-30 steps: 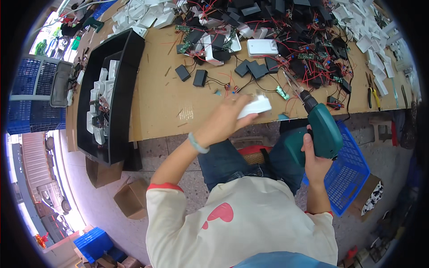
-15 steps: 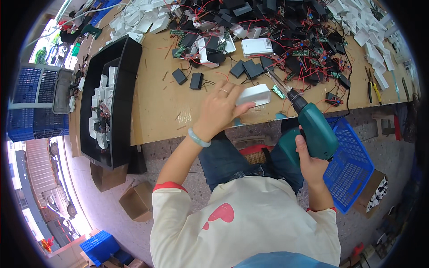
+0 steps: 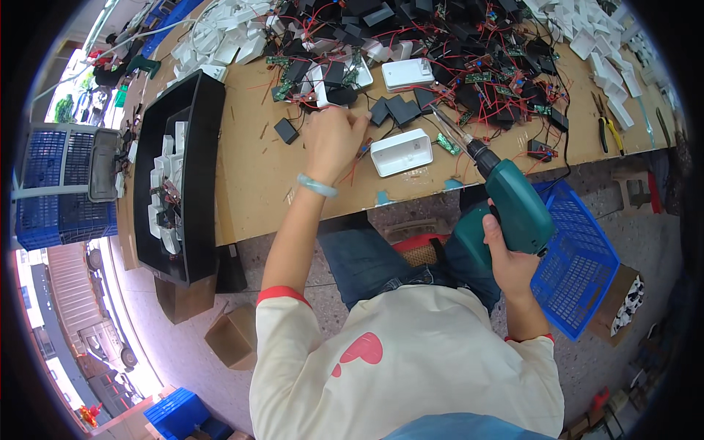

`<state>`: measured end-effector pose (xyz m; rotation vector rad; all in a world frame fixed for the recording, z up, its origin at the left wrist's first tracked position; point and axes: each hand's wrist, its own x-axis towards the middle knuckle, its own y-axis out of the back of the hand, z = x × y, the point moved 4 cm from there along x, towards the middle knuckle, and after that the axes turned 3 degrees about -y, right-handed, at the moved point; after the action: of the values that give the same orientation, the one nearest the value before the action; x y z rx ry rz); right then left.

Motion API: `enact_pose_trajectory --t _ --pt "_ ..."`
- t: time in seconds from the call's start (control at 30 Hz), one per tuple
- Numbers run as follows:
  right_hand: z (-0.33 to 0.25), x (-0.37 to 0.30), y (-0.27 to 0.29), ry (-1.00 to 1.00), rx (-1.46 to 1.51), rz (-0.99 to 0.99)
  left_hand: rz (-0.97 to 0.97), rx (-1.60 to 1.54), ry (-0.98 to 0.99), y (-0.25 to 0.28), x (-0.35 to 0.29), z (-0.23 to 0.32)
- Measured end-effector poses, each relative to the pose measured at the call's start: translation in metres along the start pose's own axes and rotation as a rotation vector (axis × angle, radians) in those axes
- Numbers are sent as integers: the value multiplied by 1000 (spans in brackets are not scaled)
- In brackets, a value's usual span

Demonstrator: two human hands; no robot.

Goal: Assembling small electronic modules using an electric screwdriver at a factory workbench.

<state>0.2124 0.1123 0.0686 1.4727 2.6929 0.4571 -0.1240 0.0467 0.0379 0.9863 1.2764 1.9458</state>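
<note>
My left hand [image 3: 334,143] is over the cardboard-covered table, its fingers curled down and closed. Whatever is in them is hidden; thin red wires and a small blue part [image 3: 364,148] show beside its palm. To its right a white plastic housing [image 3: 402,152] lies open side up, with a small green circuit board [image 3: 447,144] next to it. My right hand [image 3: 511,260] grips a green cordless drill [image 3: 519,209] by its handle, thumb on the near side. Its long bit points up and left, ending near several black boxes [image 3: 403,111].
A heap of black boxes, red wires and circuit boards [image 3: 477,77] covers the table's far middle. White housings [image 3: 227,33] are piled at both far corners. A black tray [image 3: 202,169] stands left, pliers [image 3: 612,132] lie right, and a blue crate [image 3: 576,257] sits below the table edge.
My left hand has let go of the white housing, now lying on the table, and has moved left and away over the spot where a black box lay. The drill has barely moved.
</note>
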Motion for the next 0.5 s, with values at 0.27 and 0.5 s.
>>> enact_pose_trajectory --t 0.27,0.5 --pt "-6 -1 3 34 -14 -4 -171 -435 248 -9 -1 -11" --pt "3 -5 4 75 -1 -14 -106 -443 228 -12 7 -17"
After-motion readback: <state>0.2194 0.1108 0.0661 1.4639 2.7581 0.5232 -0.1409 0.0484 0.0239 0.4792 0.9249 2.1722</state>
